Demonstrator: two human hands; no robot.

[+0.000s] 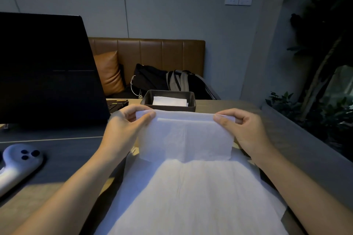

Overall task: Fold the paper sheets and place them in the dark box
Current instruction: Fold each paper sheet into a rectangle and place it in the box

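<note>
A thin white paper sheet (185, 137) hangs folded over in front of me, held up above the table. My left hand (126, 122) pinches its upper left corner and my right hand (242, 128) pinches its upper right corner. Beneath it a pile of unfolded white sheets (193, 196) spreads toward me on the table. Behind the held sheet stands the dark box (192, 101), open on top, with folded white paper (169, 101) lying inside.
An open black laptop (47, 70) stands at the left. A grey controller (17, 164) lies at the near left. Past the table's far edge are a brown leather bench (162, 51) with dark bags (150, 78). Plants (321, 44) fill the right side.
</note>
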